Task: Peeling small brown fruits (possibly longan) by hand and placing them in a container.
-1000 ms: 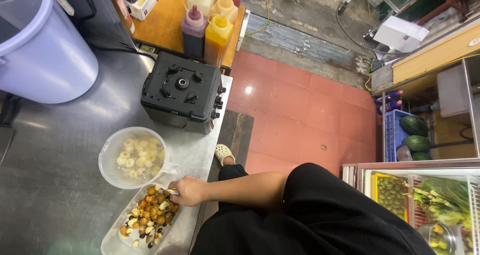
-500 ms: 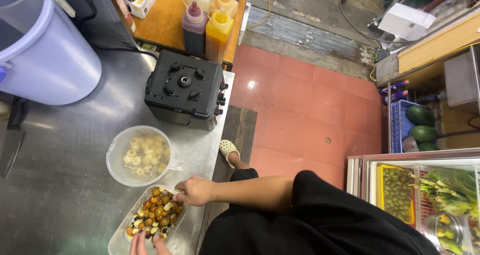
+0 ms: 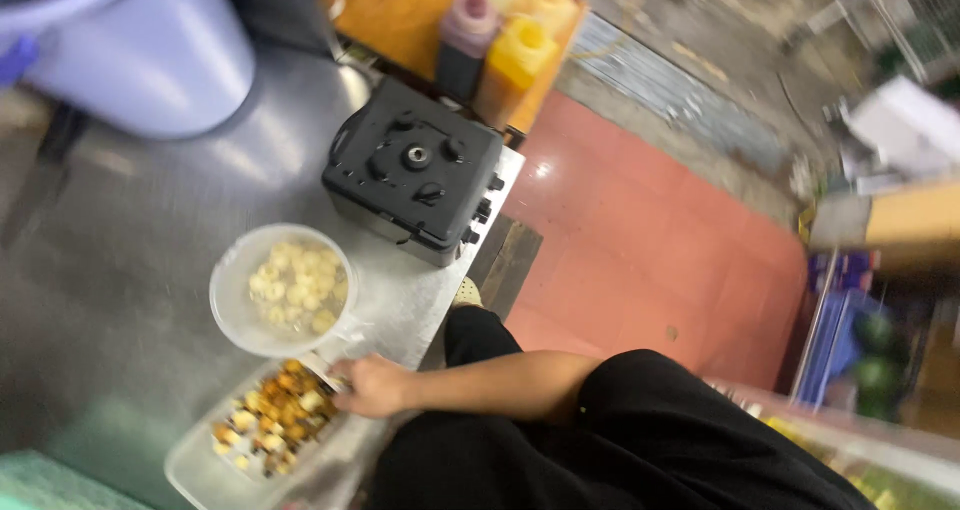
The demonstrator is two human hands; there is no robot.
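Left hand now out of view; right hand (image 3: 372, 386), grip unclear, at clear rectangular fruit tray (image 3: 215, 470).

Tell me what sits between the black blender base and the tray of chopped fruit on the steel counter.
In the head view, a round clear container of pale fruit pieces lies between the black blender base and the tray of chopped fruit. The right hand rests at the tray's edge.

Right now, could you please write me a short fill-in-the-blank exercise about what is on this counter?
1. The hand rests at the edge of a clear tray of chopped ____.
2. The round bowl stands on a ____ counter.
3. The blender base is ____ in colour.

Missing words: fruit; metal; black
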